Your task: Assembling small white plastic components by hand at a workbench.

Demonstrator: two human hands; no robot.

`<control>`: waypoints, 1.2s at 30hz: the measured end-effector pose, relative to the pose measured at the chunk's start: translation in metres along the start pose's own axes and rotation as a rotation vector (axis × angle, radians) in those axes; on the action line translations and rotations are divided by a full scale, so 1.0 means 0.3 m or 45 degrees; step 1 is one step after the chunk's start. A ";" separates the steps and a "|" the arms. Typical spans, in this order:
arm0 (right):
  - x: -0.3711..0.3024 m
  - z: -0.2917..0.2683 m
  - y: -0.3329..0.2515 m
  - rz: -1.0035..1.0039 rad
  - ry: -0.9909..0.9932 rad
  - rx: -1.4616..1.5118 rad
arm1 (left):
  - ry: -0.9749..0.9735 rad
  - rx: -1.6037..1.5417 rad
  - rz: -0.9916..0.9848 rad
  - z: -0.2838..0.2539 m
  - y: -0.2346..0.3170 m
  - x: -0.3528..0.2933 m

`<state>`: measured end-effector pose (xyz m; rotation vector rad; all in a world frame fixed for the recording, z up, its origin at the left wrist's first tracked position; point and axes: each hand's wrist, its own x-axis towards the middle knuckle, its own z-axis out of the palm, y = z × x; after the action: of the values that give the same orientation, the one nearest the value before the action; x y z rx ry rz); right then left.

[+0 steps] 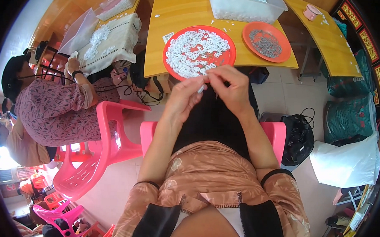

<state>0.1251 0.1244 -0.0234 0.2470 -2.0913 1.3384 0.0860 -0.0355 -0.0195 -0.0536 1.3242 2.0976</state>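
Just at the front edge of the yellow table (pixel 169 14), on the lap side, kept in the curled fingers of the left hand (pixel 184 96): one small white piece (pixel 201 89). Lying against the inner side of these fingers, seen only in part. Long axis set slantwise, from lower left to upper right, with the upper end toward the table edge. Too small for telling the front end from the back end.

Left hand loosely closed around this piece, with thumb and forefinger stretched forward. Just beside, right hand (pixel 232 86), with thumb and forefinger close to one another and tips very near to the left ones, or touching them; cannot tell which, nor whether pinching something.

Directly beyond both hands, reaching to the front edge of the table: round red tray (pixel 232 60) with a wide heap of white pieces (pixel 193 50), turned in many directions. Near the right front corner, orange-red plate (pixel 248 33) with thin grey pieces (pixel 269 44) inside. At the far edge, translucent bin (pixel 247 13) with more white pieces.

Farther out, to the left: pink chair (pixel 119 152) and, seated before a cloth-covered table (pixel 125 33), person in patterned purple top (pixel 57 116). To the right, on the floor: black bag (pixel 298 139) and, farther, white sack (pixel 346 163).
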 end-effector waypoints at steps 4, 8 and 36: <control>0.026 -0.085 0.014 0.570 0.237 0.649 | 0.131 0.676 0.306 0.025 0.065 0.147; 0.041 -0.139 0.030 0.621 0.392 0.865 | 0.137 1.444 0.665 0.026 0.051 0.320; 0.019 -0.129 0.036 0.695 0.239 0.597 | -0.570 2.568 0.868 0.124 0.130 0.541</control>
<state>0.1313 0.1641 -0.0172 -0.2731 -1.7217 2.0815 -0.0522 0.0651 -0.0287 1.6649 2.5705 0.1555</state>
